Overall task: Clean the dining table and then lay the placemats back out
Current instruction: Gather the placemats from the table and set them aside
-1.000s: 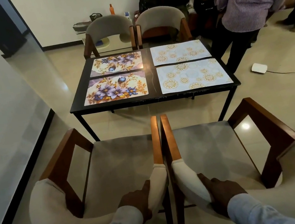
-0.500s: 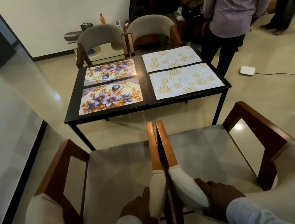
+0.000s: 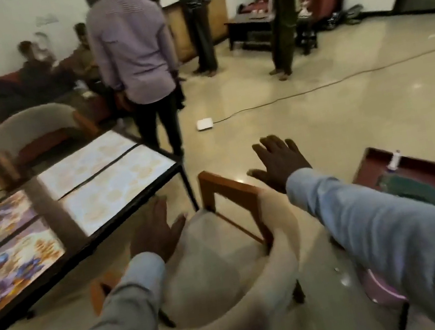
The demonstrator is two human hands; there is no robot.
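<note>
Head view, left to right: four rectangular placemats, two purple floral (image 3: 9,259) and two cream patterned (image 3: 116,188), lie on the black dining table (image 3: 131,209). Left hand (image 3: 154,231) and right hand (image 3: 280,162) hover spread and empty above the beige wooden-armed chair (image 3: 225,250). Earlier both gripped chair backs; the view has swung right. Blurred motion risks clipping the chair.

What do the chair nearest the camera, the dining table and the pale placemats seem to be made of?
Curved cream-backed chair: probably fabric padding, matte, on a reddish-brown varnished wooden frame. Black rectangular dining table: slim dark legs suggest painted metal; the top's material is unclear. Pale gold-patterned placemats: flat, faintly shiny, likely plastic or laminate.
</note>
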